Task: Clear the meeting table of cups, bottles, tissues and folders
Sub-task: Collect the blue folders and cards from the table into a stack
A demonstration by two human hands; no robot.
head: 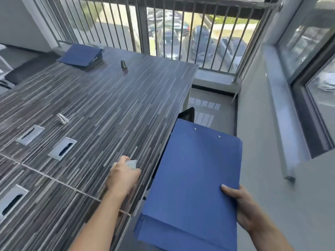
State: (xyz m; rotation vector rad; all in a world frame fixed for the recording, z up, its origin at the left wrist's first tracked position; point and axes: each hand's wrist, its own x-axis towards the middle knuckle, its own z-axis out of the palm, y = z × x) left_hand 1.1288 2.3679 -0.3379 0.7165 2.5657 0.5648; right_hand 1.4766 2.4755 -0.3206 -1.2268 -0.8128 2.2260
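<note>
Left hand (125,175) hides most of the tissue (132,163) (folder (195,178) cut off below).

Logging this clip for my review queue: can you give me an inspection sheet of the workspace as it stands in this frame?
Surface: dark striped meeting table with three metal cable ports set into it.
Job's things: far folders, blue, stacked at the far corner; held folder, blue, off the table beside its edge; tissue wad, white and crumpled, probably tissue.
Clutter: small dark object and small white object, both too blurred to name.
Hands: left hand grips the tissue wad over the table; right hand holds the held folder by its right edge.
Cables: nothing seen.
Surroundings: black chair at the table's side, railing, parked cars outside.
</note>
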